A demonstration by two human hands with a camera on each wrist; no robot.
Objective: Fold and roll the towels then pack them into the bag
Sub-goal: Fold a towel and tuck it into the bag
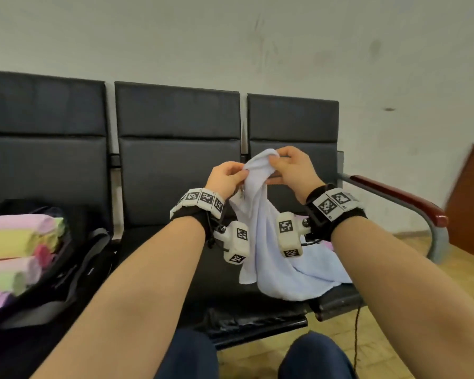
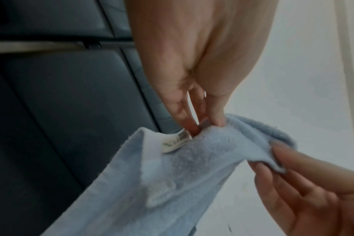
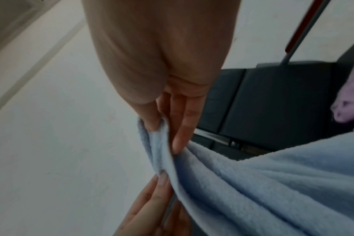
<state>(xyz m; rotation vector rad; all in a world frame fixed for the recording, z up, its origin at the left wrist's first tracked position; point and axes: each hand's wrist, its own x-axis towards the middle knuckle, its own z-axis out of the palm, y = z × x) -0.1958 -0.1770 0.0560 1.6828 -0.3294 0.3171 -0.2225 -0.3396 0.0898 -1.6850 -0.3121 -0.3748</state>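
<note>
A pale blue towel [image 1: 274,258] hangs from both hands above the middle black seat, its lower part draped on the seat. My left hand [image 1: 226,177] pinches the top edge near a white label [image 2: 176,142]. My right hand [image 1: 288,166] pinches the same edge a little higher and to the right. In the left wrist view the left hand [image 2: 204,126] holds the towel [image 2: 172,183] between thumb and fingers. In the right wrist view the right hand [image 3: 164,127] pinches a fold of the towel [image 3: 263,183]. At the far left a black bag [image 1: 74,258] holds several rolled towels [image 1: 17,258] in pink, yellow and green.
A row of black padded seats [image 1: 175,165] stands against a white wall. A grey armrest with a red top [image 1: 402,195] ends the row at the right. A pink towel [image 3: 350,99] lies on the right seat. Wooden floor shows below, and my knees [image 1: 312,356] are at the bottom.
</note>
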